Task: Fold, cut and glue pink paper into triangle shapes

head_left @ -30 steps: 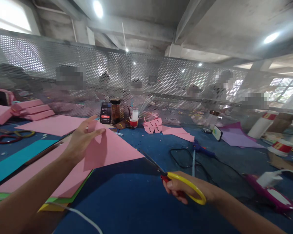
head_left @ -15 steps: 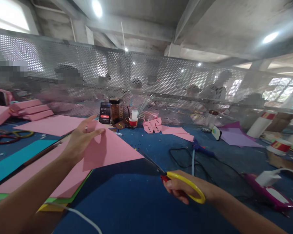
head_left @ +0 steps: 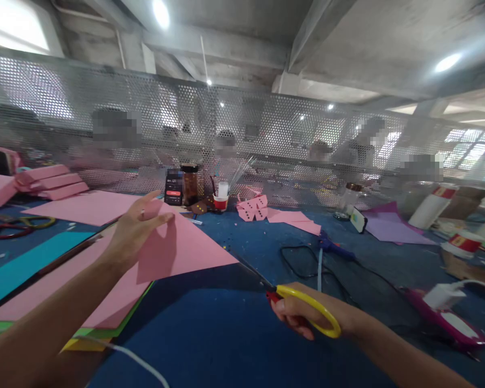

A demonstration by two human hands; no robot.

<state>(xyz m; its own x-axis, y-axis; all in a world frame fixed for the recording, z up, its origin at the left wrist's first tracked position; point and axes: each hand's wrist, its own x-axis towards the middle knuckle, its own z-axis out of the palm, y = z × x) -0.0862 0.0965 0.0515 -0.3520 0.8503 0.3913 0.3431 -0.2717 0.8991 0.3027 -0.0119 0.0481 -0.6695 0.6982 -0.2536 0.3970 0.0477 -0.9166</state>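
Left grip holds paper, right grip scissors, over blue table by perforated screen.

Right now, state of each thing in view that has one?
Left hand: gripping pink sheet
Pink sheet: raised, corner at scissors
Right hand: closed around scissors handles
Scissors: held, blade opening unclear
Dark jar: upright, lidded
Dark phone: upright, screen lit
White phone: propped, screen lit
Glue gun: lying on table
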